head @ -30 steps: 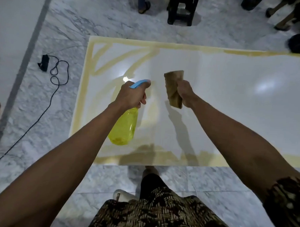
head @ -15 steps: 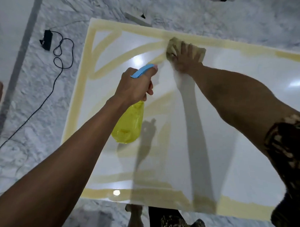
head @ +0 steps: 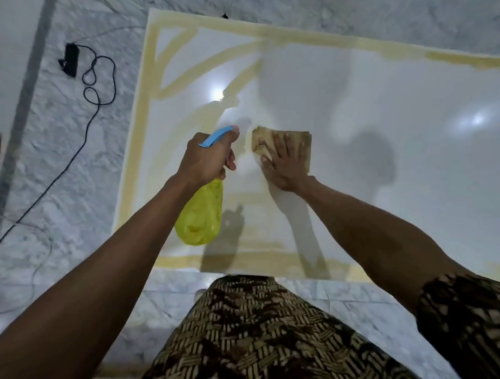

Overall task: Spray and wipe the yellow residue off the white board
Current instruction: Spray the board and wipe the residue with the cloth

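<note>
Your right hand [head: 283,162] presses flat, fingers spread, on the cloth [head: 281,139] mid-board [head: 385,165], while your left hand [head: 207,159] grips the spray bottle [head: 199,218] just beside it at nine o'clock. The nearest yellow residue [head: 190,74] runs as a long diagonal band toward eleven o'clock, closer to your left hand.

I count one white board [head: 385,165], one yellow spray bottle [head: 199,216], one brown cloth [head: 301,143], two hands, one black cable [head: 74,152], one black plug block [head: 70,59]

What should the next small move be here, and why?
Probably slide the tan folded cloth leftward under the flat right hand: yellow residue streaks remain left of it on the white board, while the left hand grips the yellow spray bottle there.
</note>
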The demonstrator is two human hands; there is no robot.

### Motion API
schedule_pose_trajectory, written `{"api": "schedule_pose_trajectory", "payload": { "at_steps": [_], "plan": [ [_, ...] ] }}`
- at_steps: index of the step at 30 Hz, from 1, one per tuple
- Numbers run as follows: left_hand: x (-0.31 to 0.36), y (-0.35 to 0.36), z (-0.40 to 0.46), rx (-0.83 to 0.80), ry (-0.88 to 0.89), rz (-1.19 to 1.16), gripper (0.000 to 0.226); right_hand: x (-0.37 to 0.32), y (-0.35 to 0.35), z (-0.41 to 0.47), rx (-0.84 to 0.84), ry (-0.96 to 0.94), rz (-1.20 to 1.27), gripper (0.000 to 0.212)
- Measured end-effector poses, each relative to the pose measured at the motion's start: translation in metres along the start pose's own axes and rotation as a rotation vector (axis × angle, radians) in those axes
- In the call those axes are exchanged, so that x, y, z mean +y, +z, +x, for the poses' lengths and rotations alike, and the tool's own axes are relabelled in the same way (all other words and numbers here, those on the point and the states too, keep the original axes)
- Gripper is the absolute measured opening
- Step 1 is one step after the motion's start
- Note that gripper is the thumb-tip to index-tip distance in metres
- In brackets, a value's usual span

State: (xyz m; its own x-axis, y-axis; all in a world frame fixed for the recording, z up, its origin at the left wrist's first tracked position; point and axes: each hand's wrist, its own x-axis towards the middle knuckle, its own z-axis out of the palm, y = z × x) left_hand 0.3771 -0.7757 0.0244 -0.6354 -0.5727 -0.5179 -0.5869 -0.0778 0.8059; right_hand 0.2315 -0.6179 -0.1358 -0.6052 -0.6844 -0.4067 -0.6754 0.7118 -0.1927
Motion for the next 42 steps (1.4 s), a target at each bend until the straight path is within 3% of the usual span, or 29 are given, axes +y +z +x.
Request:
{"api": "schedule_pose_trajectory", "payload": {
  "at_steps": [7, 12, 14, 16, 20, 25, 31, 35, 38, 42],
  "plan": [
    [-0.064, -0.018, -0.096, -0.056, -0.014, -0.003, 0.057, -0.045, 0.074, -0.154, -0.078, -0.027, 0.068, 0.075],
    [-0.099, -0.036, -0.144, -0.083, -0.020, 0.026, 0.061, -0.091, 0.102, -0.217, -0.210, -0.034, 0.063, 0.099],
    [-0.099, -0.044, -0.153, -0.083, 0.006, 0.043, 0.058, -0.110, 0.084, -0.228, -0.281, 0.047, 0.268, 0.073],
    [-0.091, -0.052, -0.155, -0.070, 0.045, 0.050, 0.053, -0.118, 0.049, -0.228, -0.250, 0.155, 0.641, 0.053],
    [-0.063, -0.069, -0.139, -0.031, 0.116, 0.028, 0.057, -0.105, -0.025, -0.196, -0.004, 0.268, 1.255, 0.051],
    [-0.027, -0.078, -0.109, -0.013, 0.181, 0.007, 0.055, -0.087, -0.097, -0.132, 0.132, 0.311, 1.548, 0.050],
    [0.015, -0.077, -0.055, -0.034, 0.176, 0.005, 0.049, -0.054, -0.127, -0.026, 0.158, 0.361, 1.220, 0.053],
    [0.039, -0.077, -0.002, -0.030, 0.123, -0.016, 0.049, -0.029, -0.156, 0.050, 0.348, 0.247, 0.843, 0.027],
    [0.049, -0.077, 0.042, -0.009, 0.125, -0.027, 0.041, -0.020, -0.176, 0.124, 0.412, 0.155, 0.644, 0.044],
    [0.045, -0.077, 0.095, 0.035, 0.118, -0.025, 0.052, -0.027, -0.178, 0.213, 0.228, 0.096, 0.315, 0.050]
  ]
}}
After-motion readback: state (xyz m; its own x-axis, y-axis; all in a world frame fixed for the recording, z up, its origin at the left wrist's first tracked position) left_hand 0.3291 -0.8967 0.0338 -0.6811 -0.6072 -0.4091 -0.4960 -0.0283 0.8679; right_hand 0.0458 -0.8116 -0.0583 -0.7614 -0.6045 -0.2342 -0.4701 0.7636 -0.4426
